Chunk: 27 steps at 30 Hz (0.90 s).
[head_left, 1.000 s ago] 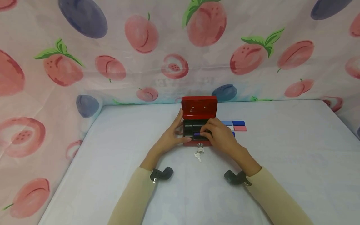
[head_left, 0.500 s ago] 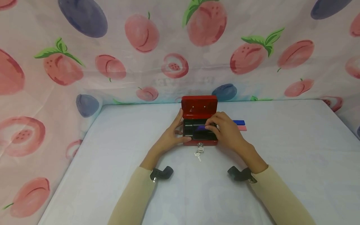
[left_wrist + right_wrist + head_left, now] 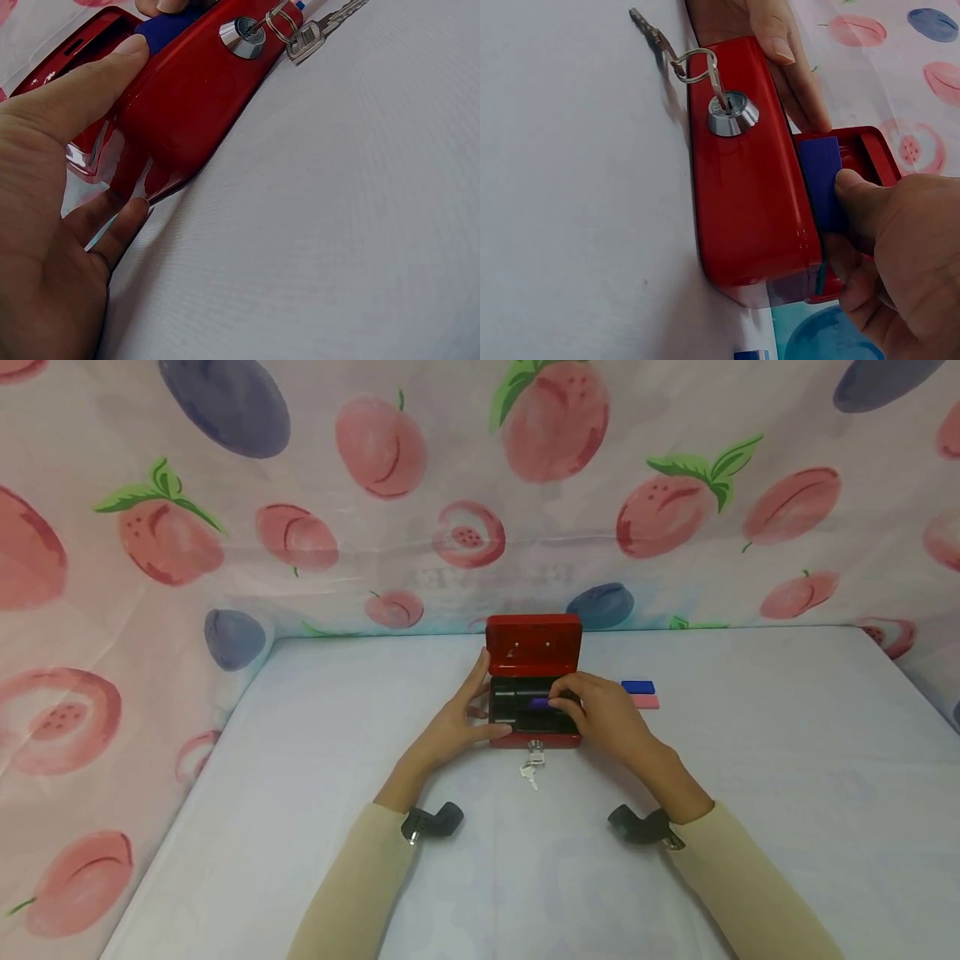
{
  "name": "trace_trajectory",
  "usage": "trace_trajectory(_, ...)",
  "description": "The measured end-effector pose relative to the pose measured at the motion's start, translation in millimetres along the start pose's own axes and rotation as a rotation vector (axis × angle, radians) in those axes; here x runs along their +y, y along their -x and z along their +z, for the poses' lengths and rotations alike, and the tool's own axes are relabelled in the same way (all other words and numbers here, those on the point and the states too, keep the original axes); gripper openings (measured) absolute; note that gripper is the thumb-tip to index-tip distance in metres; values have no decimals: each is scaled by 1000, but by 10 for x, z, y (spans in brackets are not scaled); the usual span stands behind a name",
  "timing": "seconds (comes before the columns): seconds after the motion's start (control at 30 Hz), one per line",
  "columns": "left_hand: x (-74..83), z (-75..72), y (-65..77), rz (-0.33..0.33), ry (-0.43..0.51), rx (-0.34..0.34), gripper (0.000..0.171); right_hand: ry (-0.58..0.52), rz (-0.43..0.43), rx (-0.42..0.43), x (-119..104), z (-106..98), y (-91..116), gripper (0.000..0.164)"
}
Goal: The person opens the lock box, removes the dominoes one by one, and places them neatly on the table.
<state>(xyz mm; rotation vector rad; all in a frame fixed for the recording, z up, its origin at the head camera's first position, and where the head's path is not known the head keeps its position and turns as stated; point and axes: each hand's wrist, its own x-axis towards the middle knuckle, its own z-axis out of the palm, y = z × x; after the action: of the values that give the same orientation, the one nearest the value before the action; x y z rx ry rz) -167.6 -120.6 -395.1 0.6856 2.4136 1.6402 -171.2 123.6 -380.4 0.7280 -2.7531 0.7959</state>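
A small red cash box (image 3: 504, 741) stands with its lid (image 3: 534, 643) raised and its black inside showing. My left hand (image 3: 450, 735) holds the box's left end, thumb on the front rim and fingers along the side. With thumb and fingers, my right hand (image 3: 603, 714) pinches a flat purple-blue block (image 3: 539, 702) over the box's inside. In the right wrist view, that block (image 3: 823, 180) appears just behind the front wall, with the thumb on its face. A silver lock (image 3: 733, 116) on the front carries a key ring with keys (image 3: 531, 772).
Right of the box, partly behind my right hand, lie a blue block (image 3: 637, 687) and a pink block (image 3: 645, 701). The white table (image 3: 300, 718) meets a fruit-print cloth (image 3: 390, 552) at the back.
My right hand has shifted right and slightly back, then lowered a little, with the purple-blue block in its pinch. The left hand keeps its hold on the box.
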Motion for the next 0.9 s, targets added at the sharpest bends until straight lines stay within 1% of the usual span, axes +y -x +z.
trace_trajectory(0.13, 1, 4, -1, 4, 5, 0, 101, -54, -23, 16, 28, 20, 6, 12)
trace_trajectory(0.23, 2, 6, -2, 1, 6, 2, 101, -87, -51, 25, 62, 32, 12, 15)
trace_trajectory(0.4, 8, 3, -4, -3, 4, 0, 101, -108, -92, 36, 111, 43, 14, 21)
trace_trajectory(0.67, 19, 5, 5, -16, -3, -1, 102, -155, -126, 67, 131, 12, 23, 19)
trace_trajectory(0.77, 18, 5, 4, -14, -8, 2, 101, -178, -131, 94, 138, -33, 23, 19)
trace_trajectory(0.9, 11, -3, 6, -12, -10, 0, 101, -194, -137, 152, 170, -97, 24, 22)
